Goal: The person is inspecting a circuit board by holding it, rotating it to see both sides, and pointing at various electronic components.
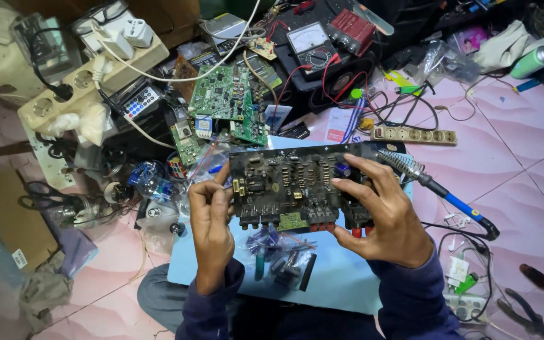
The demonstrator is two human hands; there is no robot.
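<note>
Pink tiled floor, cluttered with electronics; person seated on it, light blue board across the lap as a worktop.

Nearest: small bag of loose parts on the blue board. Above it, dark circuit board held up clear of the lap, component side to the camera. Left hand pinches its left edge; right hand grips its right end, fingers curled over the top edge. Long axis runs left to right, roughly level; row of knobs and red sockets along the near edge.

Judgement: inspection stage, no tool in hand. Soldering iron lies untouched to the right.

Farther: green circuit boards, power strip, analog meter.
</note>
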